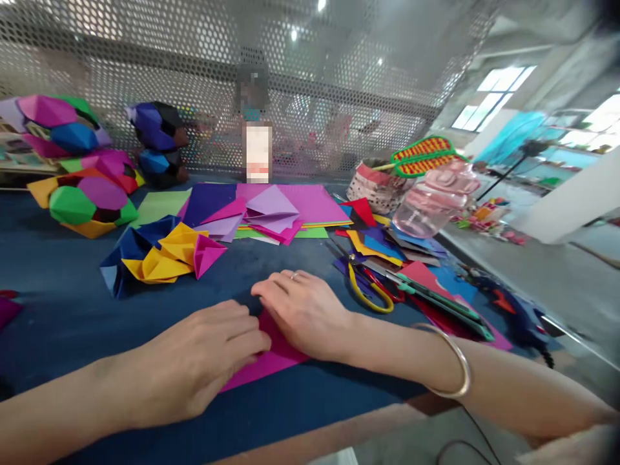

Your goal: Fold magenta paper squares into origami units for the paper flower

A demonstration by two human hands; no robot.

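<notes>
A magenta sheet of paper [270, 365] lies on the dark blue tabletop [145, 342] close to the front edge, partly covered by both hands. My left hand [206, 352] rests on its left part with the fingers curled and pressed down at the paper. From the other side my right hand [310, 313], wearing a ring, bends its fingers over the sheet's upper part. The fingertips of both hands are mostly hidden. Just beyond lie folded paper pieces [179, 255] in blue, yellow and magenta, joined into a strip.
Stacked coloured paper [310, 203] lies at the back. On the right are yellow-handled scissors [371, 290], a green-and-black cutter knife [440, 303], paper scraps and a glue gun [516, 313]. A pink bottle [431, 203] stands behind them. Faceted paper balls [94, 200] sit at the left.
</notes>
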